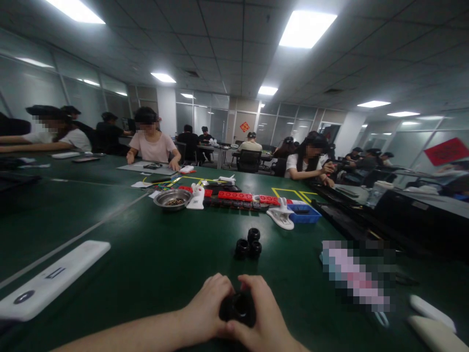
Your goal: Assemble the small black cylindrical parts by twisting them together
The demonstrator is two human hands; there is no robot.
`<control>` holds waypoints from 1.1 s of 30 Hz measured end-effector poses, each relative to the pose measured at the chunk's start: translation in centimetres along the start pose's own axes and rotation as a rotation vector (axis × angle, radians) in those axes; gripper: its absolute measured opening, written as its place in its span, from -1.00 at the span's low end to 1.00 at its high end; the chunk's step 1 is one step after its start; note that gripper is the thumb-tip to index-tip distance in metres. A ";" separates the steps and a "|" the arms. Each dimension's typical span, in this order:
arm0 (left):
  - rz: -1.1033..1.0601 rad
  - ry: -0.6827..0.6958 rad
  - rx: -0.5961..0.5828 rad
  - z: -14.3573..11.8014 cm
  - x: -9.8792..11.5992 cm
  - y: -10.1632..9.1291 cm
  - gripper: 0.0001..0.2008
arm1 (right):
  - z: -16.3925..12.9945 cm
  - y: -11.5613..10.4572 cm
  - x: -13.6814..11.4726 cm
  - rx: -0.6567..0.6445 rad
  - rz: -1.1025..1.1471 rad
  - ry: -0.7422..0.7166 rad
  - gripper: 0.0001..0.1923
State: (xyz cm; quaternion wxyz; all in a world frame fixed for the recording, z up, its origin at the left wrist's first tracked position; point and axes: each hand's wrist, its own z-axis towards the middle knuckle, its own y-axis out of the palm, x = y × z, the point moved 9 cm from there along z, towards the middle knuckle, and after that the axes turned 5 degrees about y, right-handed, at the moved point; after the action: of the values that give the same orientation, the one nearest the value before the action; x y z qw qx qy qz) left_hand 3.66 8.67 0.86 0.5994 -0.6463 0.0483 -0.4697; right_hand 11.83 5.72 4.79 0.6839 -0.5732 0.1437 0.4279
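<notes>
Both hands meet low over the green table [154, 254]: the left hand [207, 310] and right hand [262, 318] close together around a black ring [238, 308], fingers wrapped on either side. Just beyond lie three more black rings [249, 243] in a cluster, and farther off a metal bowl [173, 198], red blocks [234, 195] and a blue tray [304, 213]. A white bar [51, 283] lies at the left, and other people sit at the tables behind.

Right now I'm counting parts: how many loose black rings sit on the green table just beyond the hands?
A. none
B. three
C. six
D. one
B: three black rings sit clustered on the table, beyond the left hand and right hand, which hold another black part.
</notes>
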 end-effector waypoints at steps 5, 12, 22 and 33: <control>0.017 -0.021 0.002 0.0 -0.3 0.3 -0.60 | 0.1 0.7 -1.1 -0.109 0.065 -0.058 -0.52; -0.010 -0.028 -0.024 -0.1 0.1 -0.1 -0.58 | -0.2 -0.3 -0.8 -0.019 0.013 -0.037 -0.39; -0.004 -0.039 -0.039 0.0 0.3 0.0 -0.59 | -0.1 0.7 -1.4 -0.152 0.103 -0.078 -0.38; -0.012 -0.013 -0.048 -0.1 0.6 0.1 -0.64 | -0.5 0.1 -1.4 -0.100 0.135 -0.055 -0.45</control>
State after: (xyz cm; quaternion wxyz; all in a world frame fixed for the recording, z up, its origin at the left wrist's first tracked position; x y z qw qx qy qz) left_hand 4.01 8.23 1.03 0.5813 -0.6637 0.0520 -0.4679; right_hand 11.07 4.71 5.48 0.6276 -0.5839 0.1416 0.4951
